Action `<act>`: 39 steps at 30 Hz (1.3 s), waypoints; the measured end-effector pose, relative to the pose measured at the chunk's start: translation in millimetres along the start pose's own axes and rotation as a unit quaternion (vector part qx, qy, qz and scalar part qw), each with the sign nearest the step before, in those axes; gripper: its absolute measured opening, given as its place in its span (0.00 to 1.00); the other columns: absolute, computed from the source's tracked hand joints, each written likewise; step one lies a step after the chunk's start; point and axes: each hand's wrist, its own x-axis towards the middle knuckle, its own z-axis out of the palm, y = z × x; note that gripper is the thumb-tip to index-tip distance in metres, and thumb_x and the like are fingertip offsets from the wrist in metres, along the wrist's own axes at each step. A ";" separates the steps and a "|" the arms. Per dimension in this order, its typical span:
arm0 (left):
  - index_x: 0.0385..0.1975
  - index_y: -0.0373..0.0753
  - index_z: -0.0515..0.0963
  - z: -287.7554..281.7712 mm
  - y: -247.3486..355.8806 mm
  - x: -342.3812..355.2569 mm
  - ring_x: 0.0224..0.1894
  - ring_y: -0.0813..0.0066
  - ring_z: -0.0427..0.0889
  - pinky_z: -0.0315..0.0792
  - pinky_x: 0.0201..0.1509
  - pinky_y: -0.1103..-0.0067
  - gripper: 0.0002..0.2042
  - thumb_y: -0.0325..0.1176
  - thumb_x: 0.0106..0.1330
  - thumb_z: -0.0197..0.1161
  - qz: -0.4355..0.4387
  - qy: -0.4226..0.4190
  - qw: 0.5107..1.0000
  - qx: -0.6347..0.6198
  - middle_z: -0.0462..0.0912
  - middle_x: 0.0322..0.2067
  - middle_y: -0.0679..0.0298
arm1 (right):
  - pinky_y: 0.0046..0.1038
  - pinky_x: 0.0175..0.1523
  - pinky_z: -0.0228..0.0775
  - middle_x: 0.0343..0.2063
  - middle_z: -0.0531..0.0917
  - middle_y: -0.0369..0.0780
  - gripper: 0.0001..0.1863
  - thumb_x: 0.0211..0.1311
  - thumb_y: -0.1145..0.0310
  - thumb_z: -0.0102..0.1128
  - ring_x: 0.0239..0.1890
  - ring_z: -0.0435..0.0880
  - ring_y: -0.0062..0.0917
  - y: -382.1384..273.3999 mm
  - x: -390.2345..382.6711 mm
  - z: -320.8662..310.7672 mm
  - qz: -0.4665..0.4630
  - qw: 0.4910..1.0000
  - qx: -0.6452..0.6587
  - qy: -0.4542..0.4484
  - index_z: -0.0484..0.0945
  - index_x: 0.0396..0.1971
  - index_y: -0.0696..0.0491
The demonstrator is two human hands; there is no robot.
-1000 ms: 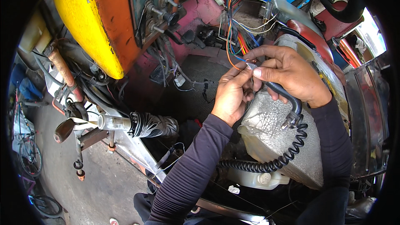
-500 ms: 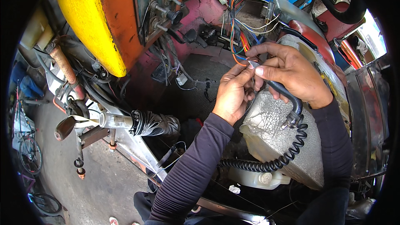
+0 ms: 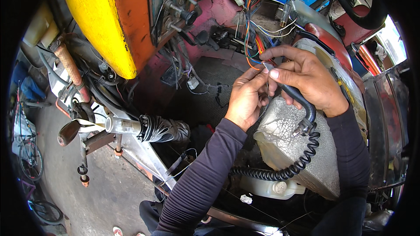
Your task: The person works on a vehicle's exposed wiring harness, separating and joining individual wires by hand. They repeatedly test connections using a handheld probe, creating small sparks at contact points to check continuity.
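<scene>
Wires [image 3: 251, 50] in orange, blue, green and white hang in a bundle from under the dashboard and run down to the two hands at the middle of the view. Behind them stand a yellow and orange body panel [image 3: 109, 22] with a row of knobs [image 3: 181, 11], and a pink metal wall [image 3: 223, 11] further back. A black coiled cable [image 3: 286, 170] curves under the right wrist and lies against a cracked grey seat cover [image 3: 288, 140], with a white plastic tank [image 3: 269, 188] just below it. A steering wheel [image 3: 358, 4] is cut off at the upper right.

What the fingertips pinch is small and metallic, too small to make out clearly; the wire ends themselves are hidden behind the fingers.

The left hand [image 3: 247, 100] reaches up from a dark ribbed sleeve, fingers curled, thumb and forefinger closed on the small piece. The right hand [image 3: 308, 81] comes in from the right, thumb and forefinger pinched on the same spot, touching the left, with a thick black tube [image 3: 299, 100] passing under its palm.
</scene>
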 end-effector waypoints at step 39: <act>0.51 0.42 0.80 2.7 5.7 -2.5 0.23 0.90 0.71 0.62 0.26 0.87 0.09 0.32 0.76 0.61 0.012 0.018 0.999 0.024 0.76 0.24 0.76 | 0.20 0.20 0.66 0.28 0.87 0.40 0.16 0.73 0.73 0.61 0.17 0.77 0.15 -5.2 -9.0 9.2 0.045 0.997 -0.056 0.004 0.75 0.58 0.59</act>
